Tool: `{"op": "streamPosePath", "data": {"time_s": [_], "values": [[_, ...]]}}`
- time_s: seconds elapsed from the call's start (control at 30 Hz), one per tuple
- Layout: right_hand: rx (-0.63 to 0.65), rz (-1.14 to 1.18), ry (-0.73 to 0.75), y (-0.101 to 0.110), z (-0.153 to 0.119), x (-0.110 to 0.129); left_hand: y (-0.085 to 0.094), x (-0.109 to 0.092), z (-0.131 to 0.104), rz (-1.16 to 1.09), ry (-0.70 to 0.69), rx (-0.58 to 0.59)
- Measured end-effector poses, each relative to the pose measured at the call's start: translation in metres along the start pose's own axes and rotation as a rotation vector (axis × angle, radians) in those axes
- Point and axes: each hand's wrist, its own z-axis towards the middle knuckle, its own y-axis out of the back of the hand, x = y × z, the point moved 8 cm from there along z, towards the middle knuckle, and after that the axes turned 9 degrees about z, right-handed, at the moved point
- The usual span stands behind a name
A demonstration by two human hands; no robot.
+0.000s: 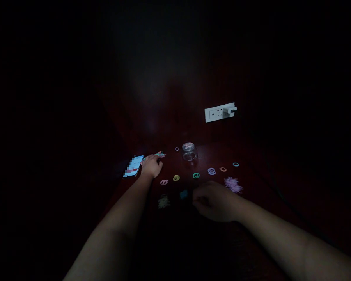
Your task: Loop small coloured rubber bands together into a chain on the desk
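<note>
My left hand [152, 166] lies palm down at the far left of the table, its fingers stretched over a mixed pile of small coloured elastic bands [161, 155]. Curled low over the table, my right hand [215, 201] has its fingers pressed together; whatever they may hold is hidden. Just left of it is a small blue pile [183, 194], and further left a pale yellowish pile of bands [163, 201]. A purple pile of bands [233, 185] sits beyond its wrist. Small rings lie in a row: pink [164, 182], yellow [176, 178], green [195, 175], purple [211, 171], orange [222, 169] and blue [235, 164].
A clear lidded jar [190, 152] stands at the back, with a single ring [177, 149] to its left. A lit phone [133, 166] lies beside my left hand. A wall socket [215, 113] holds a white plug [230, 111]. Surroundings are very dark.
</note>
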Motion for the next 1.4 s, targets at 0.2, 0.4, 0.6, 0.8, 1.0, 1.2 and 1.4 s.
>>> {"op": "streamPosePath", "data": {"time_s": [0.2,0.4,0.6,0.8,1.0,1.2,1.4], "values": [[-0.019,-0.005,-0.013,0.003,0.0,0.001,0.011,-0.003,-0.005,-0.022,0.002,-0.058],[-0.019,-0.012,-0.004,0.004,0.001,0.0,0.022,-0.001,-0.011,-0.088,0.017,-0.147],[-0.008,-0.007,-0.03,0.004,0.0,-0.003,0.024,0.013,-0.016,-0.231,0.067,-0.214],[-0.012,-0.014,-0.031,0.005,0.0,-0.007,0.028,0.026,-0.026,-0.455,0.122,-0.272],[-0.029,-0.011,-0.028,0.006,0.001,-0.009,0.04,0.018,-0.049,-0.656,0.139,-0.337],[-0.131,-0.01,-0.085,0.016,0.001,-0.015,0.085,-0.04,-0.104,-0.902,-0.011,-0.364],[-0.256,0.01,-0.081,0.029,0.0,-0.014,0.131,-0.104,-0.146,-1.01,-0.209,-0.287]]}}
